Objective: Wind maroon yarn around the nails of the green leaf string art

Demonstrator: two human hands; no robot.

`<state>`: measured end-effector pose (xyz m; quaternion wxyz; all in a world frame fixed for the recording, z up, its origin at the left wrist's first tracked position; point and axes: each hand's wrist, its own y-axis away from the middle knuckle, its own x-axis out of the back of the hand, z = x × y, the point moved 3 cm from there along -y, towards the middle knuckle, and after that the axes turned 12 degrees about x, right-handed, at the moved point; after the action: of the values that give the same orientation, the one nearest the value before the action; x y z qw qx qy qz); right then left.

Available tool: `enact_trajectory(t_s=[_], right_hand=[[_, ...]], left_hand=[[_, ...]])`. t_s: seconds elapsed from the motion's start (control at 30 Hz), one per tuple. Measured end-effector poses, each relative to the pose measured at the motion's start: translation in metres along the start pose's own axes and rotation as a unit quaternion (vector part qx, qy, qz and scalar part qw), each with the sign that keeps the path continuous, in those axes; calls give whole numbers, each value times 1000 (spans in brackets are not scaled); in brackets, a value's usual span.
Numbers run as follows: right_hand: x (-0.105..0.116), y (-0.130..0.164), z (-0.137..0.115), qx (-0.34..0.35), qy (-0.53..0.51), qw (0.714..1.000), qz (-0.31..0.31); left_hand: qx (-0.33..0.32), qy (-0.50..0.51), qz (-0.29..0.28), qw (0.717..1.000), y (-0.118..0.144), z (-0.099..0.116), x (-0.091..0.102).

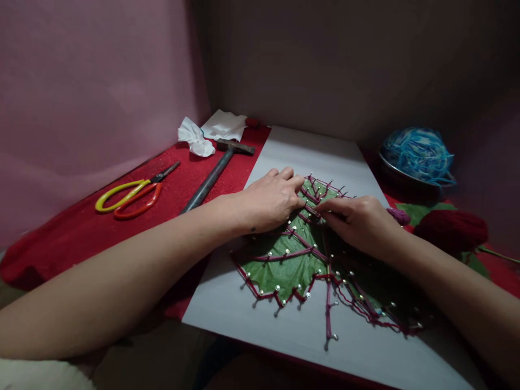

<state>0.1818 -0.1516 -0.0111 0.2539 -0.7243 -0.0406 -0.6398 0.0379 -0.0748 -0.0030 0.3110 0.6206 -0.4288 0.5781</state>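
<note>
A green leaf (280,273) lies on a pale board (227,303), ringed by several nails. Purple and dark red yarn (298,252) runs between the nails along the leaf's edge and veins. My left hand (276,197) rests over the leaf's upper left part, its fingers curled down near the yarn; its fingertips are partly hidden. Close beside it, my right hand (357,219) has thumb and forefinger pinched on the purple yarn at the leaf's upper middle. A loose dark red strand (353,306) trails along the lower right edge, where my right arm casts a shadow.
On the red cloth (81,244) to the left lie scissors (138,195) with yellow and red handles and a hammer (213,173). Crumpled white tissue (195,138) lies behind. At right are a bowl of blue yarn (418,154), a dark red yarn ball (450,230) and more leaves.
</note>
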Motion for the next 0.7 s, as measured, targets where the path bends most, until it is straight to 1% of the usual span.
enact_trajectory(t_s=[0.07, 0.17, 0.27, 0.4, 0.5, 0.6, 0.67, 0.7], right_hand=[[2, 5, 1, -1, -2, 999, 34], [5, 10, 2, 6, -27, 998, 51], [5, 14, 5, 23, -49, 998, 37], [4, 21, 10, 30, -15, 999, -2], [4, 20, 13, -9, 22, 999, -24], [5, 13, 15, -82, 53, 995, -37], [6, 8, 15, -119, 49, 991, -42], [7, 6, 15, -130, 37, 990, -42]], left_hand=[[0, 4, 2, 1000, 0, -1, -1], [0, 17, 6, 1000, -1, -1, -2], [-5, 26, 10, 1000, -1, -1, -3], [-3, 24, 13, 1000, 0, -3, -4], [-2, 22, 22, 1000, 0, -3, -4], [18, 23, 59, 998, 0, -1, -1], [15, 40, 75, 996, 0, 4, 0], [8, 51, 74, 996, 1, 6, 0]])
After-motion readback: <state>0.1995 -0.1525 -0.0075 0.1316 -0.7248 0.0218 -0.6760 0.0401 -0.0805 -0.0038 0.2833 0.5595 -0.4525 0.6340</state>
